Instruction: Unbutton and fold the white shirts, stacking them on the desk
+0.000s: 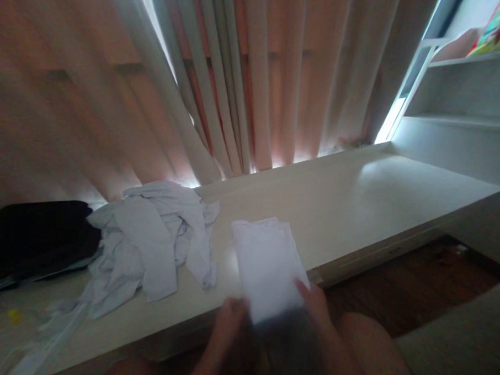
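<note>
A folded white cloth [267,265] lies partly over the front edge of the pale desk top, its near end reaching past the edge. My right hand [314,302] grips its right side, with the thumb on top and the other fingers hidden beneath. At the lower left side, my left hand [231,315] is closed on the cloth's edge, slightly blurred. To the left, a crumpled heap of white clothing [152,238] is spread on the desk, with sleeve-like parts hanging loosely.
A dark folded pile [36,236] sits at the far left of the desk top [336,197]. Nearer, clear plastic [53,339] and a small yellow piece [14,316] lie there. Long curtains [271,78] hang behind. White shelves [464,122] stand at right, above dark wooden flooring [378,292].
</note>
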`<state>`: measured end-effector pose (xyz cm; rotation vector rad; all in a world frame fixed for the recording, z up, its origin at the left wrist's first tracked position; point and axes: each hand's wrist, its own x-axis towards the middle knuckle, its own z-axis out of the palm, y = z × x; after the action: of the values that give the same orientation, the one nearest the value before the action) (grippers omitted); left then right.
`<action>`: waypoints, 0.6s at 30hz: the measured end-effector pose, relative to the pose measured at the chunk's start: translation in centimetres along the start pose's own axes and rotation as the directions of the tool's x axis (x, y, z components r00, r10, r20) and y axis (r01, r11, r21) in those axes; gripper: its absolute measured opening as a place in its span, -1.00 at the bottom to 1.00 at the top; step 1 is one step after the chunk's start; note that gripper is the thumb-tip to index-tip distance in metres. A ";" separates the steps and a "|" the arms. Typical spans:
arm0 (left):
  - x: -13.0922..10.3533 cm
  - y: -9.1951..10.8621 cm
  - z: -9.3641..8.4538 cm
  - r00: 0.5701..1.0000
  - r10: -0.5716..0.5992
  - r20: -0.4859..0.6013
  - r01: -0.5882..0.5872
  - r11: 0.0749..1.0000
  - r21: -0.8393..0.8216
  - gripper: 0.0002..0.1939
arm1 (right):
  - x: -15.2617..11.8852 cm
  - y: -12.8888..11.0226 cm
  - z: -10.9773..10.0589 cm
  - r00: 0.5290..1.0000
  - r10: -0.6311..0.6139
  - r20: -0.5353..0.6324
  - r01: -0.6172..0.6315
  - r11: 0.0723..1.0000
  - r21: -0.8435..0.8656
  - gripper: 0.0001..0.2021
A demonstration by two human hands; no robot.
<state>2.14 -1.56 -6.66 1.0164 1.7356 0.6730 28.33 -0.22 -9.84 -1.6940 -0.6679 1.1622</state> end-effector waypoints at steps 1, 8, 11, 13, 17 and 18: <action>0.1 0.2 0.1 1.000 -0.010 0.006 0.010 1.000 -0.008 -0.69 | 0.0 -0.4 -0.2 0.999 -0.014 0.030 0.015 1.000 -0.009 -0.54; 0.1 1.0 1.5 0.998 -0.058 0.015 0.059 0.996 -0.073 -0.75 | -1.7 -2.1 -0.6 0.989 -0.046 0.137 0.047 0.999 -0.005 -0.53; -0.6 1.2 1.6 0.998 -0.048 0.050 0.054 0.991 -0.125 -0.86 | -3.4 -2.6 -1.1 0.985 -0.020 0.171 0.021 1.000 -0.001 -0.56; -1.0 1.9 0.9 0.997 -0.038 0.063 0.047 0.987 -0.152 -0.89 | -4.2 -3.4 -1.5 0.978 -0.008 0.210 0.008 1.000 0.001 -0.61; -1.1 5.9 -2.3 0.995 0.084 0.047 -0.071 0.970 -0.232 -0.85 | -3.8 -7.1 -0.6 0.964 -0.002 0.266 0.001 1.000 0.004 -0.73; -0.9 7.5 -3.3 0.990 0.138 0.037 -0.123 0.958 -0.259 -0.82 | -3.1 -8.7 0.1 0.961 -0.002 0.275 0.001 1.000 0.002 -0.78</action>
<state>1.65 1.44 1.06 0.9638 1.4978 0.9204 27.63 0.80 -0.74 -1.5426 -0.8373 1.4124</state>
